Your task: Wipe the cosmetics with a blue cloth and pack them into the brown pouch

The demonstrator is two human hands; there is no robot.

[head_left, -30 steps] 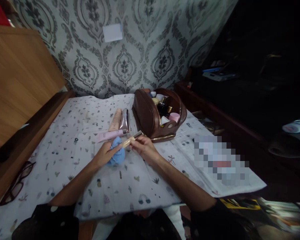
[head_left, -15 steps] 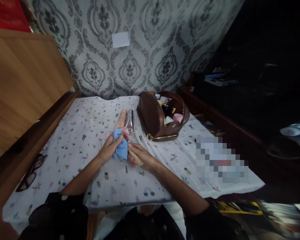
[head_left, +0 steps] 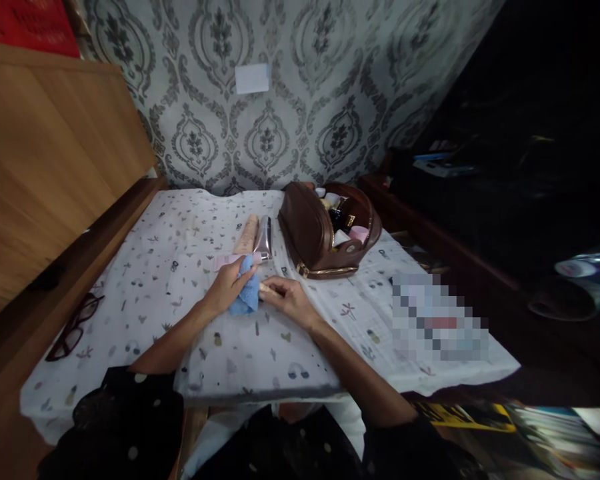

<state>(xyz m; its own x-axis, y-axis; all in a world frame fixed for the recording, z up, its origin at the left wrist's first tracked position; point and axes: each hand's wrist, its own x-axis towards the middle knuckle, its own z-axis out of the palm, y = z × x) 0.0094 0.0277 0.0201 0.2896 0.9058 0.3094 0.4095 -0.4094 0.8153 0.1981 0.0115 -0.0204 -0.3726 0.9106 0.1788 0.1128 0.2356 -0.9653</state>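
My left hand (head_left: 225, 287) is closed on a blue cloth (head_left: 249, 293), which hangs down between my two hands. In my right hand (head_left: 291, 300) the fingers pinch a small beige object (head_left: 267, 289), mostly hidden by the fingers; its left end meets the cloth. Just beyond the hands lie a pink tube (head_left: 225, 261), a beige tube (head_left: 248, 232) and a silver tube (head_left: 263, 239), close together on the patterned white cloth cover (head_left: 195, 230).
An unzipped brown toiletry bag (head_left: 307, 230) filled with cosmetics stands behind my right hand. Dark-framed glasses (head_left: 75, 327) lie at the left edge, beside a wooden panel (head_left: 55, 127). A blurred-out item (head_left: 440, 320) rests to the right. A patterned wall (head_left: 300, 100) closes off the back.
The beige object has turned in my right hand; its flat end no longer sticks out toward me. The blue cloth has shifted in my left hand, uncovering more of the pink tube. The view has moved slightly.
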